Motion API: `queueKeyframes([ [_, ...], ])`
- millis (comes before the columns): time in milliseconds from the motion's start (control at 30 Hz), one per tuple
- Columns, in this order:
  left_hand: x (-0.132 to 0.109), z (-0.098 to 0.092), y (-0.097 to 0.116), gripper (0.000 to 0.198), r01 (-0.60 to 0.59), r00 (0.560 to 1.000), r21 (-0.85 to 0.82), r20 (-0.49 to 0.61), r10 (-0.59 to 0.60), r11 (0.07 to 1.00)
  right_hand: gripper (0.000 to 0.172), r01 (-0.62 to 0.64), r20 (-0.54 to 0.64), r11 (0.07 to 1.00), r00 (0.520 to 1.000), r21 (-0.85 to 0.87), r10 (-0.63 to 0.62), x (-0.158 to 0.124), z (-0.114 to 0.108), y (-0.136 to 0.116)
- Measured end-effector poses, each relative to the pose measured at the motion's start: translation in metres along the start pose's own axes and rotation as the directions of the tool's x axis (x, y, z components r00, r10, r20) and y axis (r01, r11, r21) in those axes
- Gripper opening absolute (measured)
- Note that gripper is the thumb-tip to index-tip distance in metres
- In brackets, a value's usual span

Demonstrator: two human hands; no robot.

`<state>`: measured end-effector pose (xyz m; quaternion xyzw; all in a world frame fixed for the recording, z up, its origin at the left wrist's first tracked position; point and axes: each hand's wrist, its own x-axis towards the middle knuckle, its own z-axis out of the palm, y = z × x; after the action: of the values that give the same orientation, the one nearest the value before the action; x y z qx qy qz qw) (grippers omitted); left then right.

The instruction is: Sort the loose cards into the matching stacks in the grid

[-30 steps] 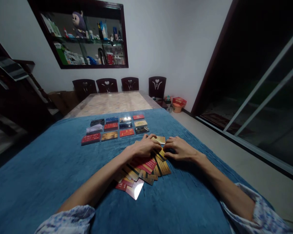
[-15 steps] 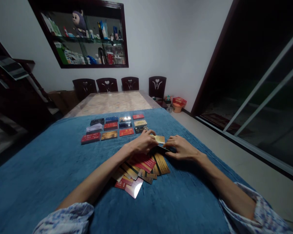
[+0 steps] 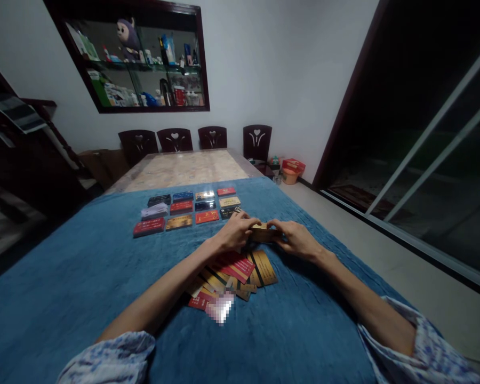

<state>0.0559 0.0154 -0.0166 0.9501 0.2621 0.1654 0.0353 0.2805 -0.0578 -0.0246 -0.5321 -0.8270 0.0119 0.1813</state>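
Observation:
My left hand [image 3: 235, 232] and my right hand [image 3: 295, 238] pinch the two ends of a gold card [image 3: 263, 233], held just above the blue cloth [image 3: 84, 277]. Under my left forearm lies a loose heap of red and gold cards [image 3: 240, 272]. Beyond my hands, several small stacks of cards [image 3: 184, 209] sit sorted in three rows on the cloth. The fingers of both hands are closed on the card's edges.
Past the cloth, the bare marble tabletop [image 3: 184, 168] runs to a row of dark chairs [image 3: 192, 140] at the wall. A wall cabinet [image 3: 136, 58] hangs above. A red basket [image 3: 292, 169] stands on the floor at right, beside glass sliding doors [image 3: 436, 160].
Both hands rose from the heap and moved slightly away from me; they now hold a gold card between them instead of resting on the pile.

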Motion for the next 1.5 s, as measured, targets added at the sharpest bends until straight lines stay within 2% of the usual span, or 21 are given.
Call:
queueKeyframes([
  [200,-0.001,0.003,0.003,0.028,-0.005,1.000,0.052,-0.003,0.005,0.999,0.033,-0.075,0.003,0.993,0.997,-0.089,0.076,0.000,0.003,-0.006],
  [333,-0.003,0.000,0.008,0.032,-0.005,0.999,0.134,0.039,0.000,0.991,0.031,-0.118,-0.018,0.985,0.993,-0.125,0.117,0.000,0.003,-0.011],
  [500,-0.005,0.004,0.012,0.035,0.029,0.998,0.256,0.049,-0.043,0.966,0.033,-0.169,0.029,0.970,0.984,-0.173,0.177,0.000,0.000,-0.018],
  [667,-0.006,0.008,0.016,0.035,0.068,0.995,0.281,0.047,-0.084,0.957,0.037,-0.216,0.047,0.966,0.973,-0.142,0.225,-0.001,0.004,-0.025],
  [833,-0.005,0.005,0.022,0.032,0.096,0.990,0.279,0.074,-0.122,0.955,0.042,-0.269,0.006,0.955,0.962,-0.122,0.272,-0.003,0.013,-0.027],
  [1167,-0.005,0.003,0.016,0.036,0.091,0.994,0.265,0.040,-0.105,0.960,0.056,-0.238,-0.084,0.966,0.970,-0.105,0.230,-0.004,0.018,-0.024],
  [1367,-0.003,-0.009,0.014,0.040,0.089,0.993,0.210,0.059,-0.104,0.974,0.053,-0.182,-0.133,0.978,0.977,-0.104,0.168,-0.002,0.020,-0.018],
  [1500,-0.003,-0.014,0.012,0.046,0.064,0.996,0.197,0.048,-0.075,0.978,0.052,-0.149,-0.178,0.974,0.977,-0.170,0.119,0.000,0.019,-0.015],
])
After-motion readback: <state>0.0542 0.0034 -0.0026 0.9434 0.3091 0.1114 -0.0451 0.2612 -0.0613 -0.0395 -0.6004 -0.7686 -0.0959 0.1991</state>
